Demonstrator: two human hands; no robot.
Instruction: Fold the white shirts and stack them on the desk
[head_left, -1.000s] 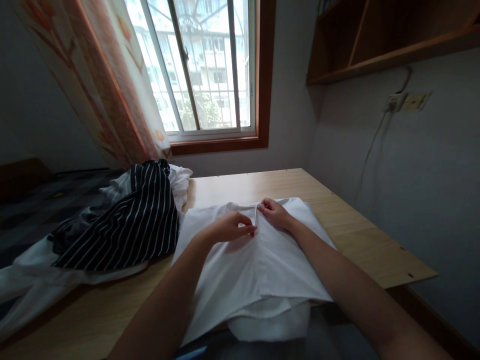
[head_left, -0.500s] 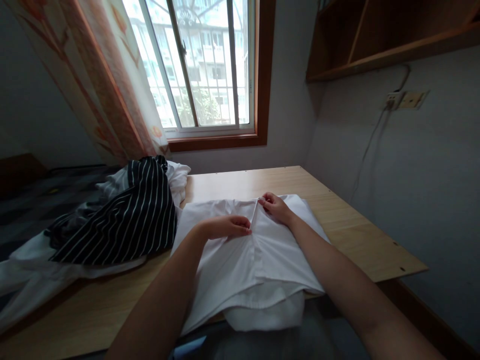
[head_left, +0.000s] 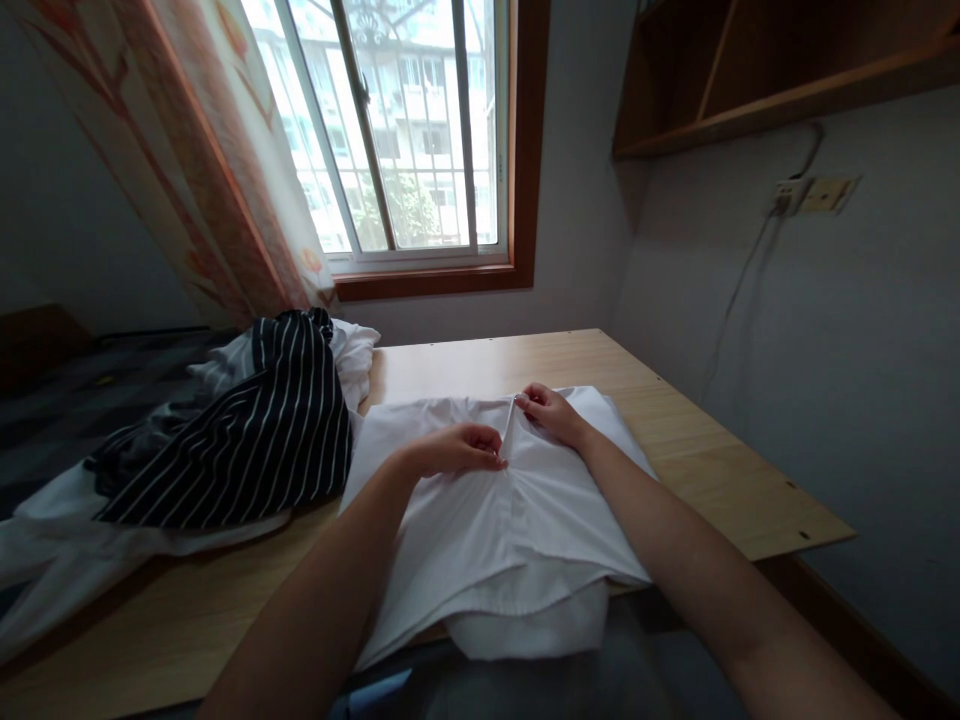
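Observation:
A white shirt [head_left: 450, 540] lies spread on the wooden table in front of me, its lower hem hanging over the near edge. My left hand [head_left: 465, 448] pinches the front strip of the shirt near the middle, pulling creases that fan out from the fingertips. Farther up the same strip, my right hand [head_left: 546, 410] grips the cloth between thumb and fingers close to the shirt's far edge. Between the two hands the strip stands up in a short, taut ridge. Any buttons there are too small to make out.
Left of the shirt lies a heap of clothes with a black-and-white striped garment [head_left: 262, 440] on top. The wooden table [head_left: 705, 470] ends at a corner on the right. A window [head_left: 420, 140], a curtain [head_left: 202, 150] and a wall shelf [head_left: 750, 120] stand beyond.
My left hand has shifted very slightly to the right along the strip, and the creases below it are sharper. The right hand keeps its place.

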